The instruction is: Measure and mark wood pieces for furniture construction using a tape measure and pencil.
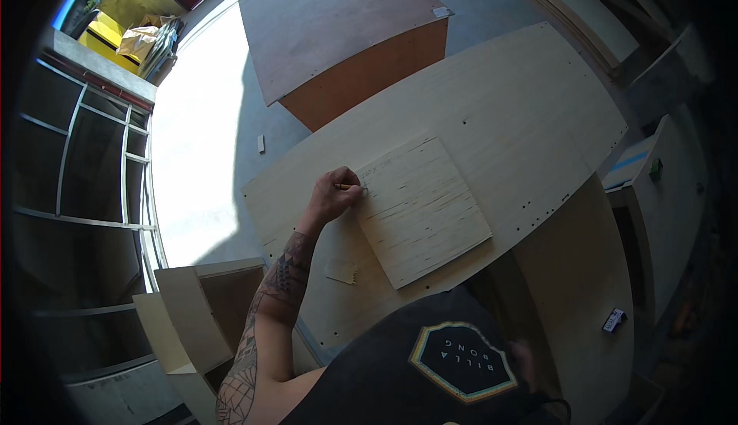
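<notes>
My left hand [336,196] is closed round a pencil [343,187], its knuckles near the upper left corner of a square plywood panel [423,213]. The pencil's tip is at the panel's edge, beside faint handwritten marks. Dark streaks run across the panel's pale face. It lies on a large plywood sheet [530,110] with small holes along its edges. A small torn-looking pale scrap [340,272] lies near my left forearm. Beside my dark shirt, a blurred patch seems to be my right hand [524,360]; its fingers cannot be made out.
Beyond the sheet stands a large box-like wooden piece [338,33]. Open wooden cabinets [204,310] stand at the lower left, and more panels [653,217] at the right. A small box [613,320] rests on a lower board. A small white block [260,144] lies on the floor.
</notes>
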Motion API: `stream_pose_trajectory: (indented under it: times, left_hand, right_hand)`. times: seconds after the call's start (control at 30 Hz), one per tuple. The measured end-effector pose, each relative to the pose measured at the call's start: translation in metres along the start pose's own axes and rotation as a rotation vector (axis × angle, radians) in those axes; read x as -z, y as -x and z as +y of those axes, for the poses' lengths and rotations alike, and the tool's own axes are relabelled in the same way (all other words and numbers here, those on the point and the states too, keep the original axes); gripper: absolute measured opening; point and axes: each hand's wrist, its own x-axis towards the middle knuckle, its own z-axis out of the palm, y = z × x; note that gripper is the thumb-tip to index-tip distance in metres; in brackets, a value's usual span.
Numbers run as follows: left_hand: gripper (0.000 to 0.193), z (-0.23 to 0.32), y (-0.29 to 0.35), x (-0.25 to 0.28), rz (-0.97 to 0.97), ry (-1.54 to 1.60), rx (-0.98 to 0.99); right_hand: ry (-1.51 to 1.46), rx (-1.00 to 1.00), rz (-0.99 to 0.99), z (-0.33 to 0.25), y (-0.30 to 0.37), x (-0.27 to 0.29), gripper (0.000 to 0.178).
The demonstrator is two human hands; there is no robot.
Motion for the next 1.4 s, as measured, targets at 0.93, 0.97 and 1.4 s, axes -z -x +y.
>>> stream_pose_trajectory:
  times: [0.93, 0.97, 1.4]
  left_hand:
    - [0.010, 0.002, -0.019, -0.005, 0.062, -0.064, -0.068]
    - [0.011, 0.000, -0.018, -0.003, 0.044, -0.066, -0.059]
    - [0.010, -0.003, -0.022, -0.002, 0.003, 0.156, 0.034]
  right_hand:
    - [-0.092, -0.178, 0.106, -0.039, 0.041, -0.047, 0.034]
    - [-0.305, -0.178, 0.125, -0.029, 0.040, -0.049, 0.034]
    - [0.014, -0.530, 0.053, 0.044, -0.004, -0.067, 0.038]
